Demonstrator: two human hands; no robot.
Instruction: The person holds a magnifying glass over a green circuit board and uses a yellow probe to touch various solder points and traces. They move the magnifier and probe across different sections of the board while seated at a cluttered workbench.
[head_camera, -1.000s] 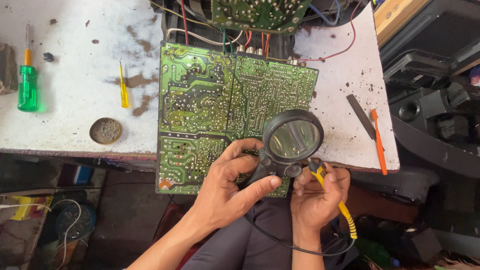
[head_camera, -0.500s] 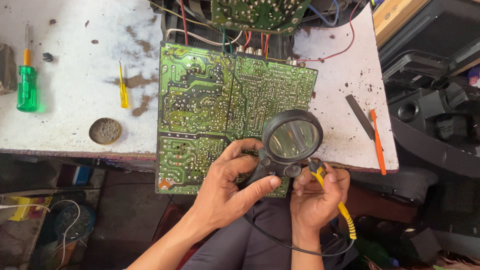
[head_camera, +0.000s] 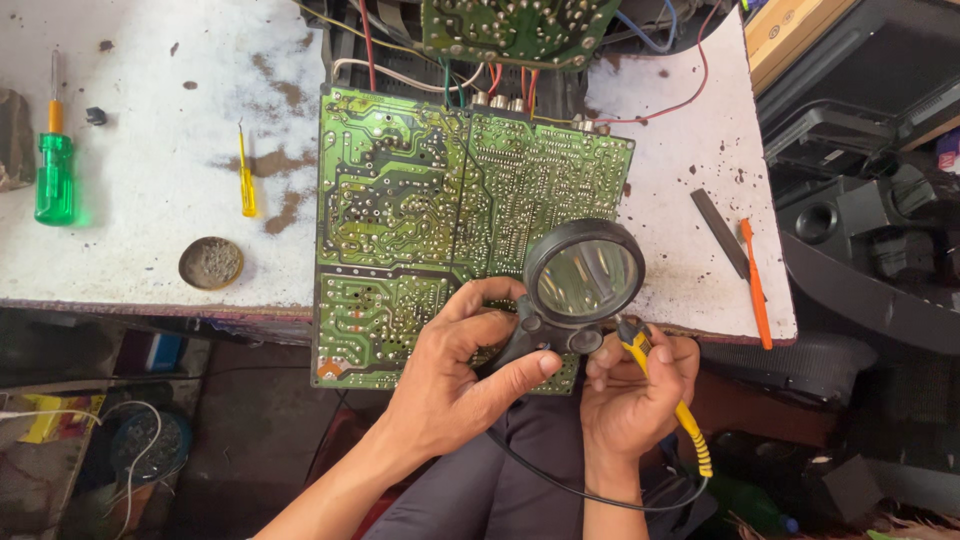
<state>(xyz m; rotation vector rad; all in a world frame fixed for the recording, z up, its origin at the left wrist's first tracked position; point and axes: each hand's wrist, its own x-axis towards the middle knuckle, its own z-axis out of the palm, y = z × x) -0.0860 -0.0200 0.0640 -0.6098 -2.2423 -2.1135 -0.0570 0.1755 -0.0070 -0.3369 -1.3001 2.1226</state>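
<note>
- Black-framed magnifying glass (head_camera: 583, 277), handle gripped in the left hand (head_camera: 455, 375), hovers over the green circuit board (head_camera: 440, 215).
- Right hand (head_camera: 630, 390) pinches a yellow-handled soldering iron (head_camera: 668, 400) just beside it.
- Farther out on the white table (head_camera: 150, 220): green screwdriver (head_camera: 54, 175), round tin (head_camera: 211, 263).

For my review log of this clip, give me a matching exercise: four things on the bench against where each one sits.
Things:
1. green-handled screwdriver
2. round metal tin
3. black round magnifying glass
4. orange-handled tool

Places:
A. held in the left hand over the green circuit board
B. far left of the white table
C. right edge of the table
D. near the table's front edge, left of the board

Pairs: 1-B, 2-D, 3-A, 4-C
</note>
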